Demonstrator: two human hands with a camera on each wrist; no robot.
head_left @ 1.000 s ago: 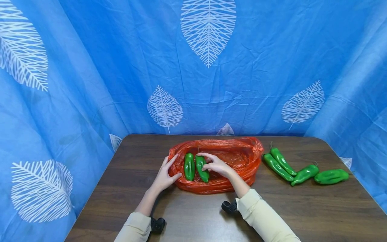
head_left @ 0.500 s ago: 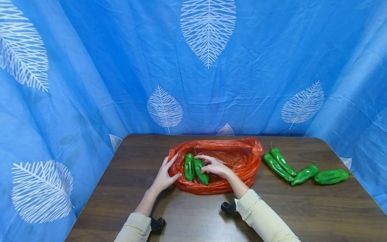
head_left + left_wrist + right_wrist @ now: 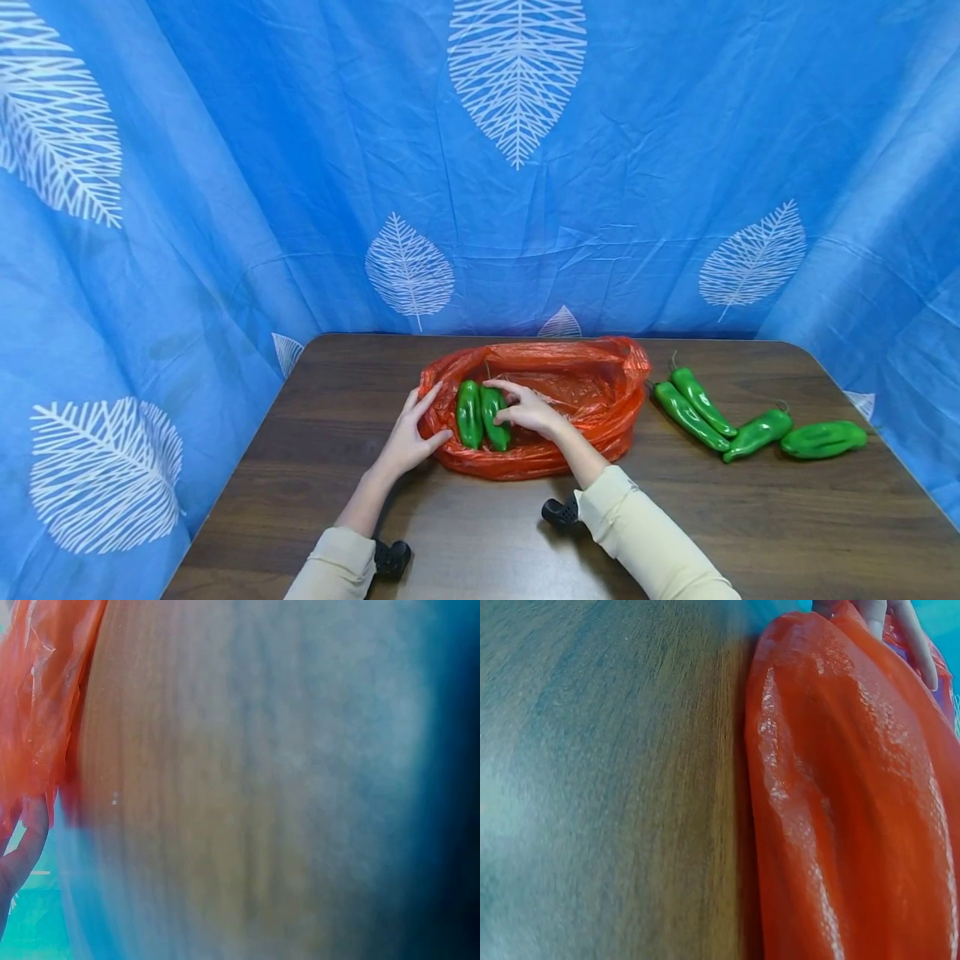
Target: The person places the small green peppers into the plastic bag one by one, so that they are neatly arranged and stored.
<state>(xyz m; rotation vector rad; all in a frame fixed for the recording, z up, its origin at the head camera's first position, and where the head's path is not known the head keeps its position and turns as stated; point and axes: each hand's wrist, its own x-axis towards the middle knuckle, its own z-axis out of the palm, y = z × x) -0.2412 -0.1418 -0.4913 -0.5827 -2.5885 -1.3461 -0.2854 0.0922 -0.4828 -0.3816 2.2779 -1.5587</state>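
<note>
A red plastic bag [image 3: 525,467] lies with its mouth spread toward me. Inside its left part, one green pepper [image 3: 468,414] lies lengthwise, and my right hand [image 3: 531,410] pinches a second green pepper [image 3: 491,417] close beside it, partly covered by the fingers. My left hand [image 3: 405,437] rests at the bag's left end, thumb and fingers spread at the rim. In the left wrist view, plastic hides the tips of the left fingers [image 3: 28,844]. The right wrist view shows the right fingers [image 3: 915,645] beyond the bag's rim.
Right of the bag lie several more green peppers: two side by side [image 3: 690,417], another [image 3: 757,433] touching their lower ends, and one [image 3: 823,439] farther right. They rest on a dark wooden table [image 3: 750,525]. A blue curtain [image 3: 622,167] with white leaves hangs behind it.
My right hand has shifted the second pepper left and straightened it against the first one. The bag's right end has moved slightly left. My left hand stays in place.
</note>
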